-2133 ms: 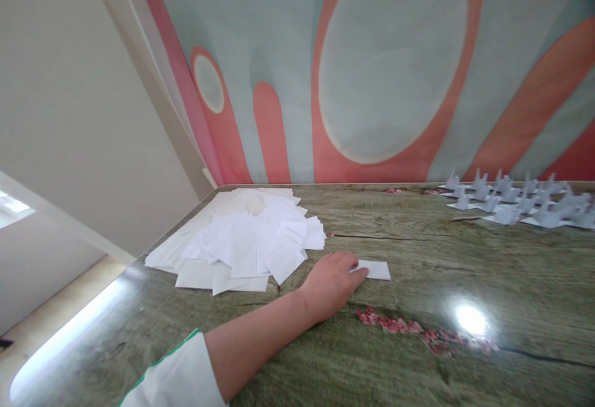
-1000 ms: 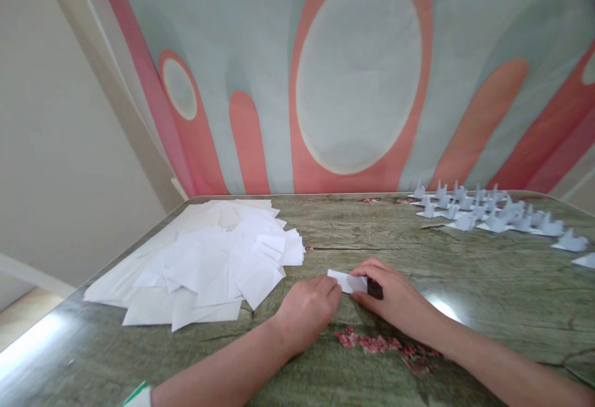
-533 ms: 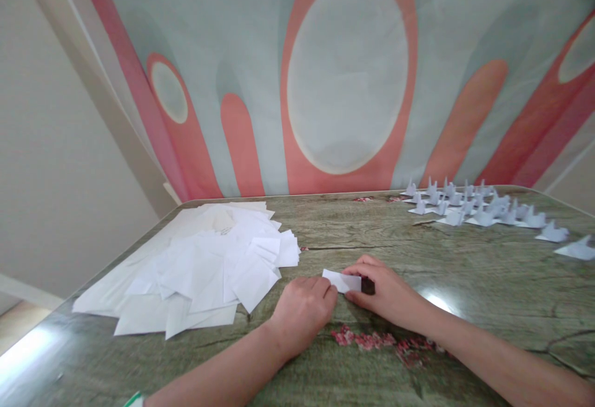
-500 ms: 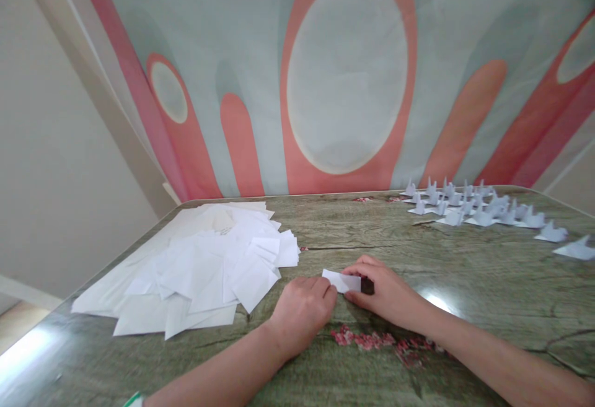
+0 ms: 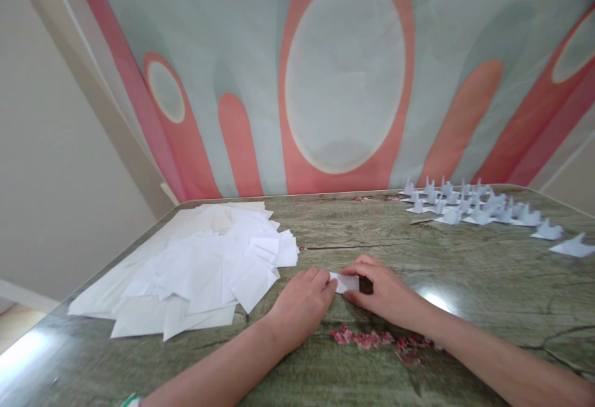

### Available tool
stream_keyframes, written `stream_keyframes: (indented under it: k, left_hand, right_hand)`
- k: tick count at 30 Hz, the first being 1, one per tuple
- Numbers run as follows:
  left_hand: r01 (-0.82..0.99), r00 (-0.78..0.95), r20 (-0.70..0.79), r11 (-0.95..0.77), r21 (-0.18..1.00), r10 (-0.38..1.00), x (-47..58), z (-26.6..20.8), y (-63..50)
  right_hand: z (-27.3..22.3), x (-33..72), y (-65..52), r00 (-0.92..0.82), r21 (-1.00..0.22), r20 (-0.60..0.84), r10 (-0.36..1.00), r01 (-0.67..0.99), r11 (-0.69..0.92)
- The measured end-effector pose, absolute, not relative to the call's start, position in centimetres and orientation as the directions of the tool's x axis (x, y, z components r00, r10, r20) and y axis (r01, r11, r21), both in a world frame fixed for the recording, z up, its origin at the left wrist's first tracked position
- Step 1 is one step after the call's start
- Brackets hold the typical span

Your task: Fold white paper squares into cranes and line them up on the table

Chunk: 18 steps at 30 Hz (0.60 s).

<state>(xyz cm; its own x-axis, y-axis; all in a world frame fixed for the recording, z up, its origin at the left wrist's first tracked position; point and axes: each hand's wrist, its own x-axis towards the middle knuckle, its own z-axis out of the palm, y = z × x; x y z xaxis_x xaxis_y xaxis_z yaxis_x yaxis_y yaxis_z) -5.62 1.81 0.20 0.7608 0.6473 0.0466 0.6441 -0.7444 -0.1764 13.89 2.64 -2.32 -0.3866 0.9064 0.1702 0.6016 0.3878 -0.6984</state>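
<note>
A small folded piece of white paper lies on the table between my two hands. My left hand is closed on its left end, the thumb and fingertips covering that part of the paper. At the other end my right hand pinches the paper, thumb on the near edge and fingers on the far edge. Left of my hands spreads a heap of loose white paper sheets, some small squares. Several folded white paper cranes stand in rows at the far right.
The wood-grain table reaches back to a wall hanging with coral and pale shapes. A pink flower pattern shows on the tabletop near my wrists. A single paper crane sits closest to the right edge.
My left hand has shifted slightly up and its fingers now cover the paper's left end, which stuck out before. My right hand has kept its grip in nearly the same place.
</note>
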Motion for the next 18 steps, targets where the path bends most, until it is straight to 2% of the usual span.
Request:
stream_keyframes:
  k: [18]
  left_hand:
    - [0.621,0.782,0.09,-0.759,-0.196,0.617,-5.82,-0.06,1.89]
  right_hand:
    - [-2.42,13.89,2.49,-0.365,-0.711,0.179,0.914,0.594,0.377]
